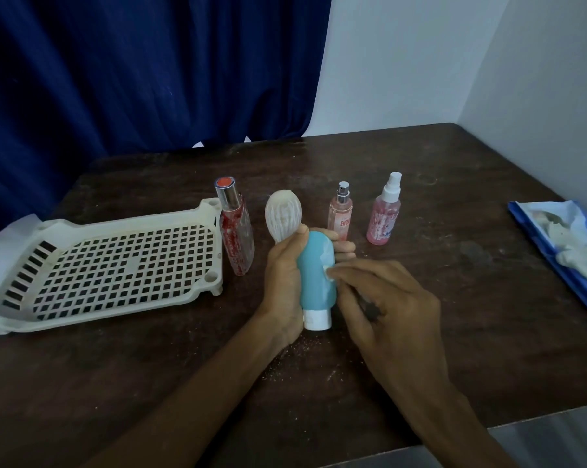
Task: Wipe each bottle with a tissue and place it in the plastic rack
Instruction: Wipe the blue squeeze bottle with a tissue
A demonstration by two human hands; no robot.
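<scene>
Scuffed dark wood worktop (pixel 454 298); left hand (pixel 282 285) grips a rounded teal bottle (pixel 314 278), right hand (pixel 390 312) pinches crumpled tissue (pixel 329 273) against it.

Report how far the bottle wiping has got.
Done: nothing, the rack holds no bottle. In hand: the left hand grips the blue bottle while the right hand pinches a tissue against it. Left: the red-capped bottle, white ribbed bottle and two pink spray bottles stand on the table, unracked.
</scene>
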